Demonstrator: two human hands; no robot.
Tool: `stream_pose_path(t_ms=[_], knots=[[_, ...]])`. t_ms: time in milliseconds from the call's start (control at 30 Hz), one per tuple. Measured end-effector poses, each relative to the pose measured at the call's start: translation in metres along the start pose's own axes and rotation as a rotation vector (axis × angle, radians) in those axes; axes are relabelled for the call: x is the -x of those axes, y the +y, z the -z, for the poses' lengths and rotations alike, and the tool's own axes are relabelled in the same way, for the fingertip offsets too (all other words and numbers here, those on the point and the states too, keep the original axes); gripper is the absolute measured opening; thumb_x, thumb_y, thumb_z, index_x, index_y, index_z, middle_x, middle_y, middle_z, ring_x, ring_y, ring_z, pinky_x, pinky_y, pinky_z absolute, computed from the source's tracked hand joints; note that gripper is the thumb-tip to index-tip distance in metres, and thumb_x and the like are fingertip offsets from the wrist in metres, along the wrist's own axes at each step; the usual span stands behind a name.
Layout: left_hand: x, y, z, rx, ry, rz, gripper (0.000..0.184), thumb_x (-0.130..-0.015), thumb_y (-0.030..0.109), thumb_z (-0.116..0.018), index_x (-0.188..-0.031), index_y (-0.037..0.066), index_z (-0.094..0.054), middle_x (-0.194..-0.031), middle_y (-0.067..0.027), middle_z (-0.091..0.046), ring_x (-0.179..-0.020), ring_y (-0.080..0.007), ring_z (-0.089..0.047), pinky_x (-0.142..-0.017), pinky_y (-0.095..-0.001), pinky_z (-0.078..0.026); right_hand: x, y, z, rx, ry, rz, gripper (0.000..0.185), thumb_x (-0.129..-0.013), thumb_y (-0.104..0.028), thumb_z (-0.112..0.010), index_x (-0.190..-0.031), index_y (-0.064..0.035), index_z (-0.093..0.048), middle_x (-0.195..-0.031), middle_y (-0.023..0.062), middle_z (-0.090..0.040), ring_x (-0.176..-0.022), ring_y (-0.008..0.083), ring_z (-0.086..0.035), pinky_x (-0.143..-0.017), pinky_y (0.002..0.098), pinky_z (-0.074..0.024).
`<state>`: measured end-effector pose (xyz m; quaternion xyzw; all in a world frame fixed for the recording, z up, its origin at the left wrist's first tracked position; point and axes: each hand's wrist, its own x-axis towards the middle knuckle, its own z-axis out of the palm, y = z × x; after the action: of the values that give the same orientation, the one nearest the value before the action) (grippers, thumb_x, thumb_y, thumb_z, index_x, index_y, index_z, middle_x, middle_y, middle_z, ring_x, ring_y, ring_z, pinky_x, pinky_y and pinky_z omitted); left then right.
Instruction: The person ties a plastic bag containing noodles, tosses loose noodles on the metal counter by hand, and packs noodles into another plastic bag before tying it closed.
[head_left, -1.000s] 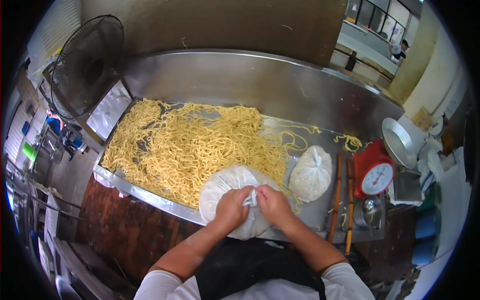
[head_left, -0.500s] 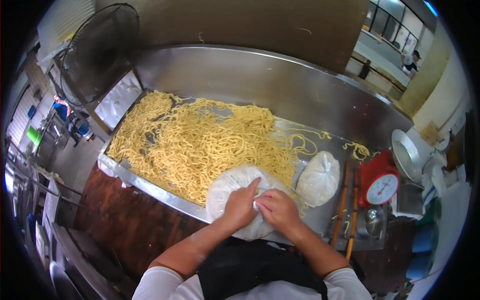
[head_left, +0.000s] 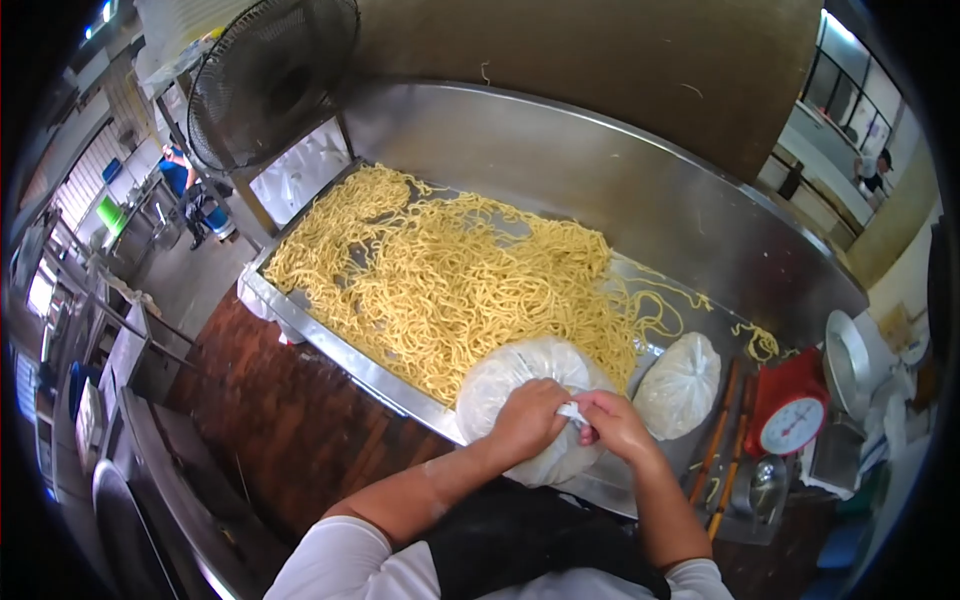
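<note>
Both my hands meet at the gathered neck of a large, full, translucent plastic bag (head_left: 490, 375) at the tray's front edge. My left hand (head_left: 530, 418) is closed around the neck. My right hand (head_left: 612, 422) pinches the white twisted end just beside it. A heap of yellow noodles (head_left: 470, 270) spreads over the metal tray (head_left: 345, 355) behind the bag. A smaller plastic bag (head_left: 680, 385), tied at the top, sits to the right of my right hand.
Right of the small bag lie two wooden sticks (head_left: 733, 450), a red dial scale (head_left: 792, 410) with a metal pan (head_left: 847, 360), and a metal scoop (head_left: 765, 480). A large fan (head_left: 272, 85) stands back left. One person (head_left: 180, 180) is far left, another (head_left: 874, 172) far right.
The view has turned, so the scene sits further right in the picture. My left index finger, raised before, is now folded down, and the white twisted bag end shows between my hands.
</note>
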<state>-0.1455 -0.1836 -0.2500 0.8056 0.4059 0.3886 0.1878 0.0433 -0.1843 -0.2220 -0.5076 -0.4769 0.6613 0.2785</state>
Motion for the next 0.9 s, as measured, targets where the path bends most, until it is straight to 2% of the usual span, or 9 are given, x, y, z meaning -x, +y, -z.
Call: stream_pose_path(t_ms=[233, 333, 467, 533, 600, 633, 667, 733, 900], knots=[[-0.004, -0.001, 0.014, 0.157, -0.082, 0.008, 0.021, -0.062, -0.003, -0.056, -0.082, 0.002, -0.057, -0.081, -0.0153, -0.058, -0.083, -0.0374, -0.057, -0.074, -0.0451, -0.046, 0.002, 0.002, -0.016, 0.006, 0.045, 0.087, 0.02, -0.096, -0.021, -0.057, -0.092, -0.0034, -0.065, -0.07, 0.0, -0.06, -0.056, 0.0103, -0.051, -0.052, 0.0267, -0.0445], [-0.004, -0.008, 0.058, -0.222, -0.081, 0.008, 0.022, -0.059, -0.003, -0.059, -0.08, 0.006, -0.061, -0.077, -0.0105, -0.058, -0.078, -0.0351, -0.058, -0.068, -0.0458, -0.046, 0.001, 0.029, 0.004, 0.572, 0.337, 0.272, 0.034, -0.09, -0.035, -0.065, -0.077, -0.004, -0.065, -0.062, 0.0053, -0.059, -0.054, 0.0151, -0.052, -0.052, 0.0326, -0.0448], [0.004, -0.014, 0.06, -0.189, -0.191, -0.025, 0.018, -0.064, -0.001, -0.06, -0.08, 0.006, -0.062, -0.083, -0.0097, -0.063, -0.082, -0.0313, -0.061, -0.074, -0.039, -0.048, 0.002, 0.017, 0.006, 0.697, 0.337, 0.179, 0.042, -0.083, -0.043, -0.069, -0.068, -0.0042, -0.064, -0.058, 0.0096, -0.057, -0.053, 0.0215, -0.052, -0.053, 0.0359, -0.044], [0.003, -0.009, 0.053, -0.09, -0.265, -0.012, 0.015, -0.068, -0.001, -0.061, -0.082, 0.006, -0.063, -0.086, -0.0082, -0.065, -0.085, -0.0283, -0.062, -0.077, -0.0355, -0.048, 0.01, 0.011, 0.007, 0.661, 0.113, 0.207, 0.034, -0.082, -0.035, -0.071, -0.071, -0.0032, -0.063, -0.061, 0.0103, -0.058, -0.053, 0.0229, -0.051, -0.054, 0.0351, -0.0437], [-0.002, 0.008, 0.041, 0.926, -0.211, 0.729, 0.015, -0.08, 0.002, -0.063, -0.094, 0.002, -0.065, -0.098, -0.0063, -0.068, -0.094, -0.0185, -0.063, -0.087, -0.0313, -0.047, 0.025, -0.004, 0.003, 0.619, 0.01, 0.282, 0.028, -0.08, -0.029, -0.072, -0.075, -0.0032, -0.063, -0.067, 0.0104, -0.061, -0.058, 0.0242, -0.054, -0.057, 0.0355, -0.0457], [-0.008, 0.016, 0.042, 1.114, -0.19, 0.875, 0.022, -0.086, 0.004, -0.063, -0.108, -0.003, -0.063, -0.105, -0.006, -0.067, -0.098, -0.0132, -0.061, -0.089, -0.0304, -0.048, 0.032, -0.011, 0.0, 0.571, -0.1, 0.358, 0.022, -0.079, -0.023, -0.073, -0.078, -0.0031, -0.063, -0.073, 0.0106, -0.063, -0.062, 0.0256, -0.058, -0.06, 0.0358, -0.0478], [-0.007, 0.013, 0.029, 1.116, -0.192, 0.876, 0.022, -0.086, 0.004, -0.063, -0.108, -0.003, -0.063, -0.105, -0.006, -0.067, -0.098, -0.0132, -0.061, -0.089, -0.0304, -0.048, 0.034, -0.018, -0.006, 0.572, -0.099, 0.356, 0.022, -0.079, -0.023, -0.073, -0.078, -0.0031, -0.063, -0.073, 0.0106, -0.063, -0.062, 0.0256, -0.058, -0.06, 0.0358, -0.0478], [-0.003, 0.004, 0.0, 0.87, -0.045, 0.593, 0.027, -0.085, 0.0, -0.061, -0.113, -0.003, -0.061, -0.106, -0.0076, -0.067, -0.096, -0.0137, -0.062, -0.085, -0.0303, -0.049, 0.03, -0.033, -0.017, 0.682, 0.185, 0.971, 0.017, -0.075, -0.014, -0.072, -0.085, -0.0035, -0.064, -0.085, 0.0098, -0.065, -0.076, 0.0272, -0.064, -0.068, 0.0362, -0.0516], [0.008, -0.003, -0.008, 0.35, -0.225, 0.354, 0.039, -0.082, -0.003, -0.059, -0.12, 0.004, -0.058, -0.101, -0.0089, -0.067, -0.093, -0.0141, -0.063, -0.079, -0.0285, -0.05, 0.023, -0.028, -0.016, 0.743, 0.269, 0.895, 0.019, -0.076, -0.012, -0.071, -0.094, -0.0071, -0.069, -0.088, 0.0096, -0.066, -0.084, 0.028, -0.065, -0.071, 0.0359, -0.0526]])
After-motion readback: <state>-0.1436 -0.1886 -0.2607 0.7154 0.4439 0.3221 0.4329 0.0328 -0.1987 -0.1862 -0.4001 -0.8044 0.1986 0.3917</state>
